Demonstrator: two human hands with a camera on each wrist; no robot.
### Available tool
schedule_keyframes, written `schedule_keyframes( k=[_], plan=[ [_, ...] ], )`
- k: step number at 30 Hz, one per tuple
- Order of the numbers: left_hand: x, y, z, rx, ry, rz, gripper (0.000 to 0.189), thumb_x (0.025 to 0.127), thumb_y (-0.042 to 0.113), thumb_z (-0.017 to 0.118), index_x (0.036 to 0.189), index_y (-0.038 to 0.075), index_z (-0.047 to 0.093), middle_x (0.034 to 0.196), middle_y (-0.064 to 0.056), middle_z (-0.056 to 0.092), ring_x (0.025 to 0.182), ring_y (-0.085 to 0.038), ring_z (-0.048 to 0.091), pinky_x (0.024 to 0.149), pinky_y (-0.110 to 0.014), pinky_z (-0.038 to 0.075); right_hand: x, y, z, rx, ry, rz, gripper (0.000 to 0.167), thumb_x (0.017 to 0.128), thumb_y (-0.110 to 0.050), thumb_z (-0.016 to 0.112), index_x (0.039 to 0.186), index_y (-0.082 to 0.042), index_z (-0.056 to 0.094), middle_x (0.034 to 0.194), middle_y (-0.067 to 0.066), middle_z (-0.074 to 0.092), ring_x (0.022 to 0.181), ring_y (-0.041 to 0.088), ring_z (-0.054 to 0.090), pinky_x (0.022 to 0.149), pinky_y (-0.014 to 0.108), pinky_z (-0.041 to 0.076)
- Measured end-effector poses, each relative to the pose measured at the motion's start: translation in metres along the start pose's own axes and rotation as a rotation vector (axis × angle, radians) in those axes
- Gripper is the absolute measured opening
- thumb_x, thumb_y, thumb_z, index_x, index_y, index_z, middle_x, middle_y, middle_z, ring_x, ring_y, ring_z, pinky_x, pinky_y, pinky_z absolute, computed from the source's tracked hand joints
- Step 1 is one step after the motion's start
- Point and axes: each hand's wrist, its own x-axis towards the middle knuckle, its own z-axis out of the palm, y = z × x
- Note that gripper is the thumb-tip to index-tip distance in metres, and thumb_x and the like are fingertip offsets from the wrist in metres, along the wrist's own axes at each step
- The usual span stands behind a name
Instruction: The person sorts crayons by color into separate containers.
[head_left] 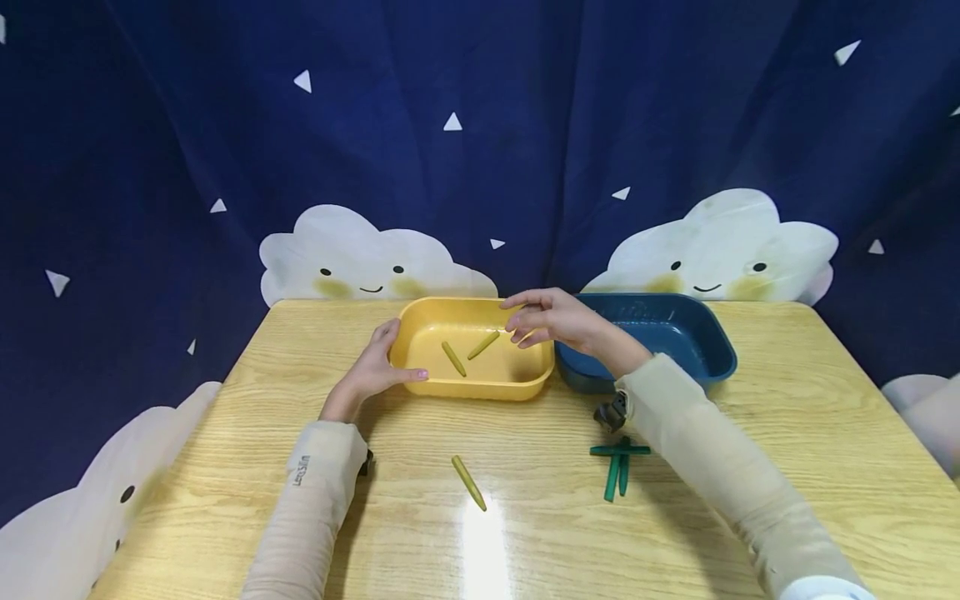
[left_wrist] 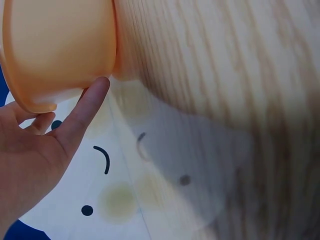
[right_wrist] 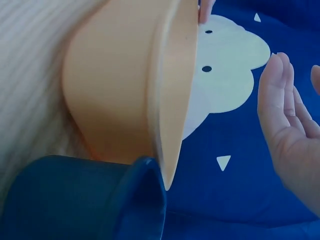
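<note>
My left hand grips the left end of a yellow plastic basin, its thumb along the front rim. The left wrist view shows this hand with its thumb against the basin's outer wall. Two yellow crayon-like sticks, one on the left and one on the right, lie inside the basin. Above the basin's right end hovers my right hand, fingers loosely extended. Nothing shows in that hand in the right wrist view, where it is apart from the basin.
A dark blue basin stands right beside the yellow one, partly behind the right arm. Another yellow stick lies on the wooden table in front. Green sticks lie crossed near the right forearm. A patterned blue curtain hangs behind.
</note>
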Motion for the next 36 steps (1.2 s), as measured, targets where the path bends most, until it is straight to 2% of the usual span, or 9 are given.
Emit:
schedule_keyframes(
  k=[9, 14, 18, 21, 25, 29, 33, 36],
  plan=[
    [0.0, 0.0, 0.001, 0.008, 0.005, 0.005, 0.107, 0.071, 0.019, 0.079, 0.144, -0.003, 0.003, 0.15, -0.018, 0.002, 0.136, -0.034, 0.006, 0.109, -0.046, 0.01, -0.016, 0.015, 0.013, -0.028, -0.042, -0.036, 0.038, 0.088, -0.001, 0.056, 0.123, 0.009, 0.047, 0.084, 0.007, 0.064, 0.076, 0.022, 0.063, 0.074, 0.041, 0.053],
    [-0.001, 0.001, 0.0, 0.003, 0.004, 0.015, 0.106, 0.072, 0.017, 0.078, 0.143, -0.004, 0.003, 0.15, -0.019, 0.002, 0.136, -0.034, 0.005, 0.109, -0.047, 0.01, -0.018, 0.028, 0.022, -0.113, -0.071, -0.048, 0.034, 0.086, 0.001, 0.058, 0.119, 0.008, 0.053, 0.082, 0.008, 0.064, 0.072, 0.021, 0.063, 0.071, 0.043, 0.053],
    [-0.001, 0.001, 0.0, -0.01, 0.006, 0.019, 0.105, 0.072, 0.017, 0.078, 0.143, -0.005, 0.003, 0.15, -0.019, 0.002, 0.136, -0.035, 0.005, 0.109, -0.047, 0.009, -0.018, 0.041, 0.031, -0.141, -0.155, -0.072, 0.033, 0.084, 0.003, 0.058, 0.116, 0.009, 0.054, 0.082, 0.012, 0.064, 0.068, 0.018, 0.057, 0.064, 0.035, 0.052],
    [0.0, 0.0, 0.0, -0.02, 0.006, 0.02, 0.105, 0.073, 0.017, 0.077, 0.143, -0.004, 0.003, 0.15, -0.019, 0.001, 0.136, -0.035, 0.005, 0.109, -0.047, 0.009, -0.018, 0.05, 0.04, -0.135, -0.218, -0.084, 0.034, 0.082, 0.006, 0.059, 0.115, 0.013, 0.053, 0.08, 0.012, 0.064, 0.065, 0.018, 0.055, 0.061, 0.035, 0.05],
    [0.0, 0.0, 0.0, -0.019, 0.006, 0.01, 0.105, 0.073, 0.017, 0.077, 0.143, -0.003, 0.002, 0.15, -0.017, 0.001, 0.136, -0.034, 0.005, 0.11, -0.046, 0.009, -0.018, 0.063, 0.051, -0.169, -0.278, -0.089, 0.039, 0.078, 0.009, 0.061, 0.115, 0.017, 0.051, 0.078, 0.01, 0.064, 0.064, 0.019, 0.059, 0.06, 0.039, 0.052],
    [0.0, 0.001, 0.001, -0.017, 0.009, 0.002, 0.105, 0.072, 0.017, 0.078, 0.143, -0.003, 0.003, 0.15, -0.017, 0.001, 0.136, -0.034, 0.005, 0.11, -0.045, 0.01, -0.016, 0.075, 0.061, -0.202, -0.347, -0.086, 0.042, 0.075, 0.011, 0.062, 0.115, 0.017, 0.051, 0.078, 0.016, 0.062, 0.059, 0.023, 0.058, 0.055, 0.032, 0.051],
    [0.0, 0.0, 0.001, -0.02, 0.009, 0.003, 0.106, 0.072, 0.016, 0.078, 0.143, -0.004, 0.003, 0.15, -0.017, 0.001, 0.136, -0.034, 0.006, 0.109, -0.045, 0.01, -0.015, 0.084, 0.071, -0.201, -0.427, -0.072, 0.043, 0.074, 0.014, 0.06, 0.116, 0.018, 0.05, 0.076, 0.021, 0.063, 0.058, 0.022, 0.058, 0.053, 0.026, 0.049],
    [0.0, 0.0, 0.002, -0.017, 0.009, 0.0, 0.106, 0.072, 0.017, 0.078, 0.143, -0.004, 0.003, 0.15, -0.017, 0.001, 0.136, -0.033, 0.006, 0.11, -0.045, 0.01, -0.014, 0.086, 0.079, -0.19, -0.493, -0.006, 0.047, 0.075, 0.015, 0.06, 0.12, 0.015, 0.048, 0.069, 0.015, 0.063, 0.056, 0.018, 0.057, 0.051, 0.025, 0.047]
  ],
)
